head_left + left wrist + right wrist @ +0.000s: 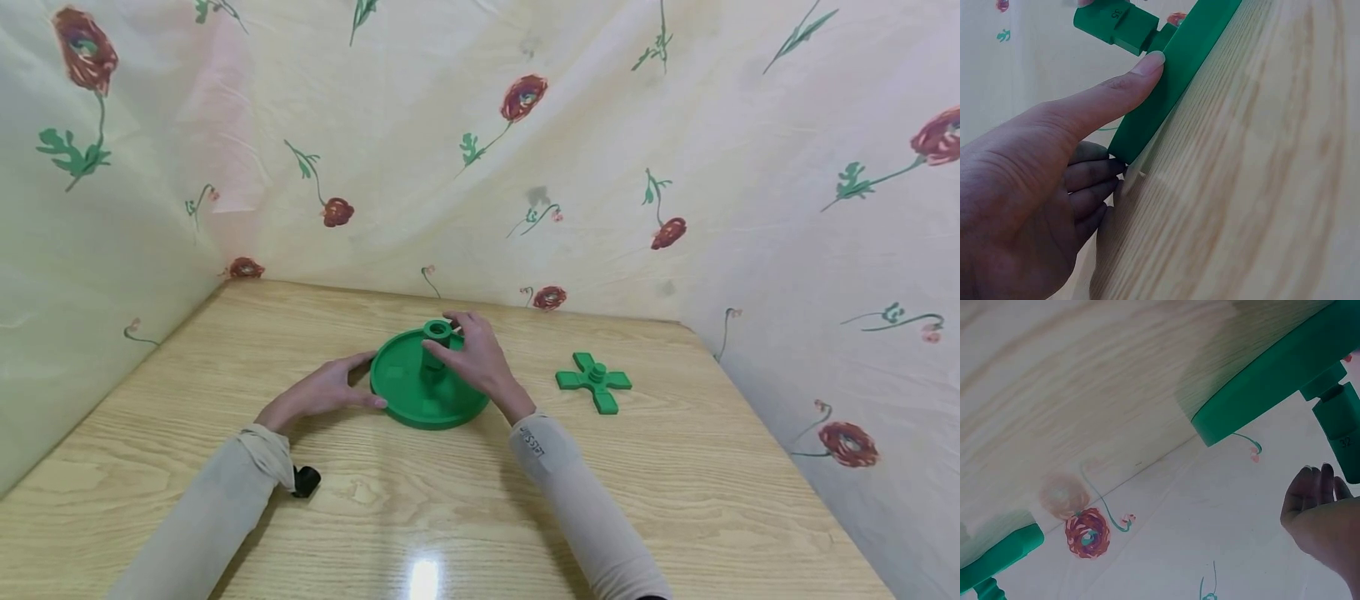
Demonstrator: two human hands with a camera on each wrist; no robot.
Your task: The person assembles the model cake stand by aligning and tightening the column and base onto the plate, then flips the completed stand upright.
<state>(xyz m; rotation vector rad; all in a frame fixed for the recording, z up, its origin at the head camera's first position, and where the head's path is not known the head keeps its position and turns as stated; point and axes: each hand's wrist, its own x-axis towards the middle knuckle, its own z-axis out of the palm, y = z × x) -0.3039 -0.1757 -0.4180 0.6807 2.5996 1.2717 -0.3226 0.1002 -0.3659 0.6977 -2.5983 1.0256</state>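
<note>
Views set about the green dish (401,393): head, farthest, from its near side, facing forward and down; left wrist, close and low at its left; right wrist, low at its right, rolled almost upside down; wrists sharing dish and post (1116,26).

Head view bright; glare patch (423,577) on near tabletop (712,500). Wrist views dimmer (greyish cast), slightly soft.
</note>
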